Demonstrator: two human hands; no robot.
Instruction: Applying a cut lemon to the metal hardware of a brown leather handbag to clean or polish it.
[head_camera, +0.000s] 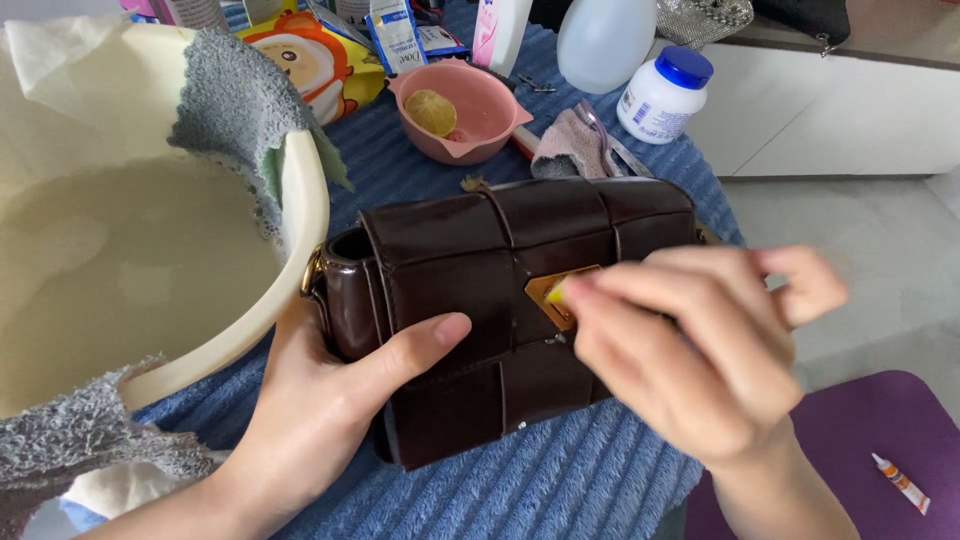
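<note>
**Rubbing the bag's clasp**

Your left hand (330, 400) clamps the brown bag (500, 310) at 7 o'clock so it stays put on the blue towel (560, 480). Your right hand (690, 340) pinches a yellow bit (556, 292) against the gold clasp (548, 296).

Left hand (330, 400) steadies brown bag (480, 300); right hand (690, 350) presses yellow piece (556, 292) on clasp (560, 290).

One handbag (480, 300), one basin (300, 200), one pink bowl (490, 105), two hands (320, 410) (690, 350)
</note>
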